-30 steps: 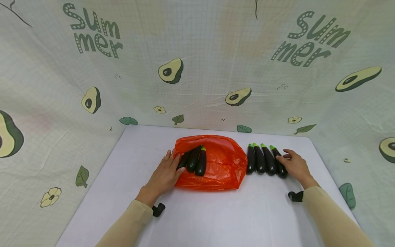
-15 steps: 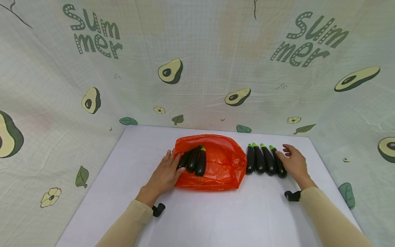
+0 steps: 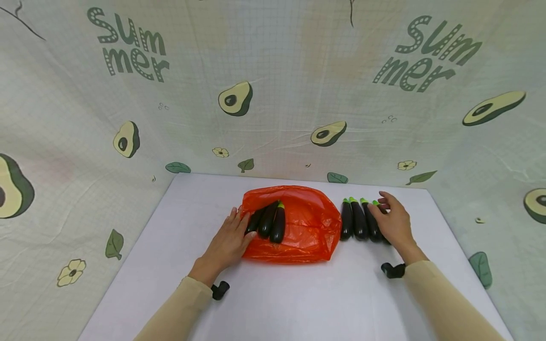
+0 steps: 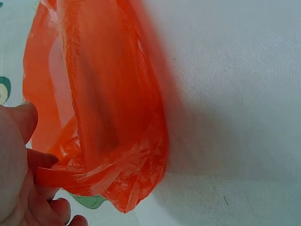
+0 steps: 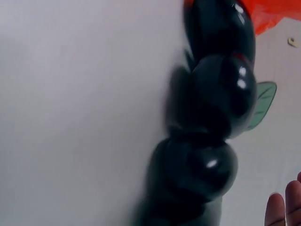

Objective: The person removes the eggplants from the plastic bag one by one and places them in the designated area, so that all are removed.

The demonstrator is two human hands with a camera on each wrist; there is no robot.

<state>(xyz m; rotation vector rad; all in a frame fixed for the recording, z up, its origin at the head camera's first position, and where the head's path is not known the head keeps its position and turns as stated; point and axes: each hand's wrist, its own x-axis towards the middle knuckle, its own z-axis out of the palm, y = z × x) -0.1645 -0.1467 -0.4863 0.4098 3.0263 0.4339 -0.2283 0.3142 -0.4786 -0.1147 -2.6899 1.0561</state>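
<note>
Four dark eggplants (image 3: 359, 220) lie beside and partly beneath a loosely curved right hand (image 3: 396, 225)

A pale cloth backdrop (image 3: 273, 61) printed with avocados surrounds a white table (image 3: 298, 303). On the table, a red-orange plastic bag (image 3: 309, 232) lies flat with its mouth open towards the head camera.

The left hand (image 3: 228, 241) rests against the bag's left side, fingers mostly straight and the thumb well apart from them. In the left wrist view, a strip of the rim lies across the fingers, with no clear pinch visible.

The right hand hangs over the rightmost eggplant of the row, hiding much of it. Its thumb and fingers are apart, with nothing between them; whether it touches that eggplant cannot be told.

The row lies side by side, green stem ends pointing away from the person, the leftmost just beside the bag. Three more eggplants (image 3: 267, 220) lie in the bag's mouth, just right of the left hand.
</note>
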